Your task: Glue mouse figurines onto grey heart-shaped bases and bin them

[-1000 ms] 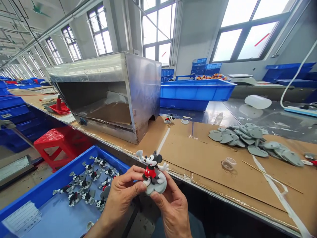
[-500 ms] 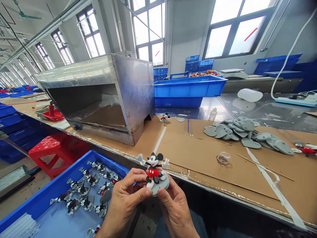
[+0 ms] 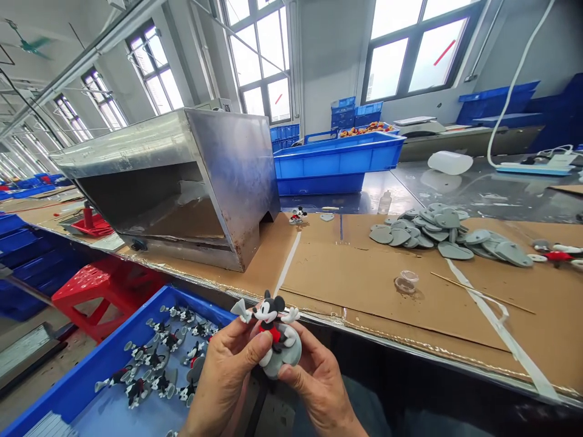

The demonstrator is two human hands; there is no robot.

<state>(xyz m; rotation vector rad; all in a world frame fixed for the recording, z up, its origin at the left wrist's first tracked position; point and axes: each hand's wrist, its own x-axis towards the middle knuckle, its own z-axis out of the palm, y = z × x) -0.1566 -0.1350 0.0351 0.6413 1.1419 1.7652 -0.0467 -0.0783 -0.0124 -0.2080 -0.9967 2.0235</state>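
Between my two hands is a Mickey Mouse figurine [image 3: 268, 315] on a round grey base [image 3: 288, 353], with a grey horn-like piece at one of its hands. My left hand [image 3: 232, 358] is closed on it, the thumb pressed against the red shorts and leg. My right hand [image 3: 316, 376] grips the base, its thumb on the front edge. The figurine leans back a little, and the fingers behind it are mostly hidden. Just left of my hands, a blue crate [image 3: 77, 397] holds several similar figurines [image 3: 155, 358] on bases.
A metal hood box [image 3: 232, 176] stands on the cardboard-covered bench [image 3: 337, 273]. Loose grey bases [image 3: 426, 227] lie piled at the right, near a small clear cup [image 3: 407, 281] and a thin stick [image 3: 483, 292]. Blue bins [image 3: 337, 161] stand behind. A red stool [image 3: 102, 294] is at the left.
The figurine has tilted back in my hands, and my left thumb has moved up from the base onto its shorts. My hands sit slightly lower and further left in view.
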